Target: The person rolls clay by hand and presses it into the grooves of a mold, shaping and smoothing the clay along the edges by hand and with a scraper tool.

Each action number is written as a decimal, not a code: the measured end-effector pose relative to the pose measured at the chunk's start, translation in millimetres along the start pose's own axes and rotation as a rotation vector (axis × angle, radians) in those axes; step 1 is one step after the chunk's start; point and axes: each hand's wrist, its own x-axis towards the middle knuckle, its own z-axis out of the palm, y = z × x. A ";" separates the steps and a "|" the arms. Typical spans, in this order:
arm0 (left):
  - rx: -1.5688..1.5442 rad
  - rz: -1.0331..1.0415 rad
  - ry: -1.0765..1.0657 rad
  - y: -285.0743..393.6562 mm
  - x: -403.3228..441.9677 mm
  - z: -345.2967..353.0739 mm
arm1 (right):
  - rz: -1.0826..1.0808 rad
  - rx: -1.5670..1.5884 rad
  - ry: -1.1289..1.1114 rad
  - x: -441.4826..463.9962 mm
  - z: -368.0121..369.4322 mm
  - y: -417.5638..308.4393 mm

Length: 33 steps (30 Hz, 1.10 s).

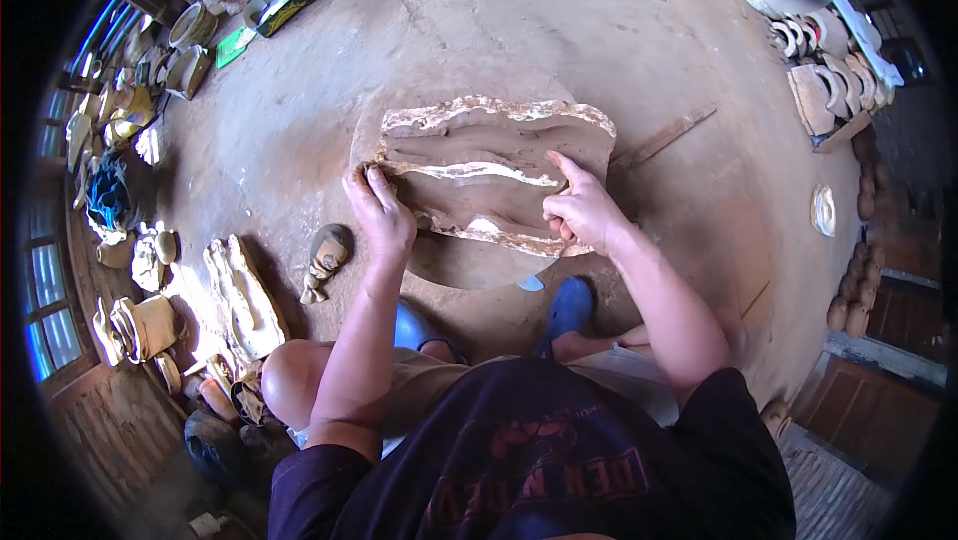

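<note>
In front of me lies a large mold (479,174) with ragged whitish edges and two long hollows lined with brown clay (469,203). It rests on a round board (469,263). My left hand (382,209) is closed at the mold's left end, fingertips around the edge by the middle ridge; whether a bit of clay is under them is hard to see. Over the right end is my right hand (584,209), its index finger stretched onto the clay and the other fingers loosely curled, holding nothing visible.
A wooden stick (671,135) lies right of the mold. A small tied cloth bundle (327,256) sits left, near another long mold (242,297). A rectangular tub (274,6) stands at the upper left. Curved mold pieces (838,91) are stacked at the right.
</note>
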 end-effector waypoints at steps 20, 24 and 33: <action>-0.143 -0.253 -0.039 10.5 -17.0 -2.6 | -0.027 -0.193 -0.292 40.9 58.0 -60.4; -0.180 -0.229 0.010 11.9 -20.2 -1.9 | -0.027 -0.294 -0.353 50.1 79.9 -71.7; -0.139 -0.234 0.011 16.3 -25.9 -6.9 | -0.046 -0.286 -0.317 55.2 124.8 -84.3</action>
